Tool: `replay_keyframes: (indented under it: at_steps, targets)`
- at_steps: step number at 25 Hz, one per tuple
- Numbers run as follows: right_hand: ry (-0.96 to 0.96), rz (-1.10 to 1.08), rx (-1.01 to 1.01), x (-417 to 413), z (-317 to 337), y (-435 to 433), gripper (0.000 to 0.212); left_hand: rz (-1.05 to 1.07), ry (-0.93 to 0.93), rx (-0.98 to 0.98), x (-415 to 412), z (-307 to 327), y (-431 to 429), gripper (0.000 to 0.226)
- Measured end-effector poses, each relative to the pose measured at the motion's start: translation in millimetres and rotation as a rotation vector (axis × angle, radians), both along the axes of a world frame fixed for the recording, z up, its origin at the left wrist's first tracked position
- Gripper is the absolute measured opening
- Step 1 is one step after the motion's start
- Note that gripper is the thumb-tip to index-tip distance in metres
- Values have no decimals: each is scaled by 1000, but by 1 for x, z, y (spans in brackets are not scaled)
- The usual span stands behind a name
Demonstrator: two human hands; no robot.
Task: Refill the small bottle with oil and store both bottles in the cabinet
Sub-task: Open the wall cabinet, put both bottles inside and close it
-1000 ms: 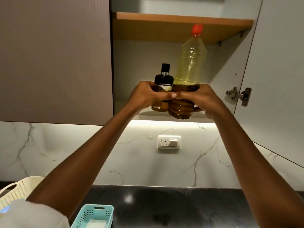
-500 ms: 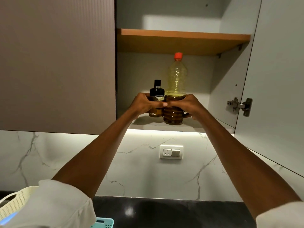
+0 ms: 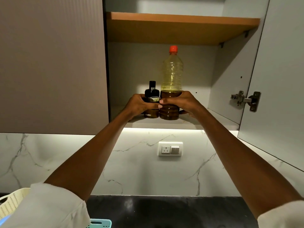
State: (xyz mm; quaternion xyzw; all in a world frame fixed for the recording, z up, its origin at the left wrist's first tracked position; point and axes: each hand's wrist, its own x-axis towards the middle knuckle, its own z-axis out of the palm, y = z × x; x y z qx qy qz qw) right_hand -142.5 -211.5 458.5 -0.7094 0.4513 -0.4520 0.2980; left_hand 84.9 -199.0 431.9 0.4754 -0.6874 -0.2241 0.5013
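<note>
Two bottles stand side by side on the bottom shelf (image 3: 189, 120) of the open wall cabinet. The small dark bottle (image 3: 151, 94) has a black cap and is on the left. My left hand (image 3: 139, 104) wraps around its middle. The big clear plastic bottle (image 3: 171, 74) with a red cap holds yellow oil and is about half full. My right hand (image 3: 182, 102) grips its lower body. The two bottles touch each other, and both appear upright with their bases on the shelf.
An orange-brown upper shelf (image 3: 181, 27) hangs above the bottles. The cabinet door (image 3: 279, 79) stands open on the right, with a metal hinge (image 3: 246, 100). A closed door (image 3: 52, 63) is to the left. Below are a wall socket (image 3: 170, 148), a dark counter (image 3: 164, 211) and two baskets (image 3: 100, 223).
Both hands carried the bottles forward and into the cabinet; the bottles now sit deeper in, on the bottom shelf. The grips are unchanged.
</note>
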Motion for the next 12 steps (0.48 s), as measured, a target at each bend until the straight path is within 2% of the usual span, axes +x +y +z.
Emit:
replay_keyframes:
  at_steps: [2, 5, 7, 12]
  targets:
    - [9, 17, -6, -1, -1, 2, 48, -4, 7, 3, 0, -1, 0, 56]
    - [31, 51, -47, -2, -5, 9, 64, 3, -14, -3, -1, -1, 4, 48]
    - [30, 48, -80, -5, -10, 14, 71, 17, -27, 4, -1, 1, 6, 52]
    - [154, -251, -220, -6, -22, 24, 74, 236, -78, -49, -2, 0, 19, 75]
